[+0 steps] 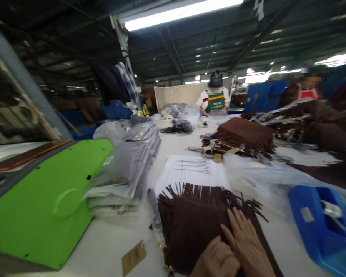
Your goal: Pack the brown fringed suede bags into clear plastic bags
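A dark brown fringed suede bag (pixel 196 227) lies flat on the white table in front of me, its fringe spread out along the far edge. My right hand (pixel 246 238) rests on the bag's right part with the fingers stretched out. Close beside it, over the bag's near part, my left hand (pixel 217 259) is closed with curled fingers; what is in them is hidden. Along the bag's left side runs a grey-wrapped strap (pixel 155 215) with gold-coloured metal links. On the table to the left lies a brown paper tag (pixel 133 258).
A green machine panel (pixel 57 200) and stacked grey bagged items (pixel 127 169) stand left. Beyond the bag are a printed sheet (pixel 190 169) and a pile of brown fringed bags (pixel 245 132). Clear plastic (pixel 256 181) and a blue dispenser (pixel 320 227) are right. Two people work farther back.
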A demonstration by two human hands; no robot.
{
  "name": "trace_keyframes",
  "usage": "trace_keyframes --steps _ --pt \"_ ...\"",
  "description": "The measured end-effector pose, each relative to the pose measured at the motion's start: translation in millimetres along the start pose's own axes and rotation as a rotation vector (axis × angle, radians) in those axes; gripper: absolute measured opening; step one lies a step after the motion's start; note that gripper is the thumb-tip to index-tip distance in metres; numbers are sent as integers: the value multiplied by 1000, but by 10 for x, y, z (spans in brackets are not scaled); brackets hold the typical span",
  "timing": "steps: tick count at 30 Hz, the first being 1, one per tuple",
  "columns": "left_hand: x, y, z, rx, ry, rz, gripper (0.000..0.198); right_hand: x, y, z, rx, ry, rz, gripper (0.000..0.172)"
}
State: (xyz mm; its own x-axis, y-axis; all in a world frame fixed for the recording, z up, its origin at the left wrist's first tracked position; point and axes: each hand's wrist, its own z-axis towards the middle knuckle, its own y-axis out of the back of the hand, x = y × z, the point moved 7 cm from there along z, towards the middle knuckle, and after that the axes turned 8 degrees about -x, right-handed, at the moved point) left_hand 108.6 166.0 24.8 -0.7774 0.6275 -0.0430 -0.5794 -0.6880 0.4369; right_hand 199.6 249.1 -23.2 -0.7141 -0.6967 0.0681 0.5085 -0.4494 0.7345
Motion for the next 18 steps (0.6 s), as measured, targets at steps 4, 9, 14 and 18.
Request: trace_keyframes --steps 4,9,14,18 --pt "870 467 183 315 366 238 37 76 75 33 -108 169 -127 47" --pt "1586 868 -14 649 378 321 29 174 159 103 -111 213 -195 48" --pt "1588 996 -361 818 303 318 38 125 96 80 -86 180 -178 47" --pt "1428 1170 -463 880 286 373 54 102 90 69 -73 148 -165 48"
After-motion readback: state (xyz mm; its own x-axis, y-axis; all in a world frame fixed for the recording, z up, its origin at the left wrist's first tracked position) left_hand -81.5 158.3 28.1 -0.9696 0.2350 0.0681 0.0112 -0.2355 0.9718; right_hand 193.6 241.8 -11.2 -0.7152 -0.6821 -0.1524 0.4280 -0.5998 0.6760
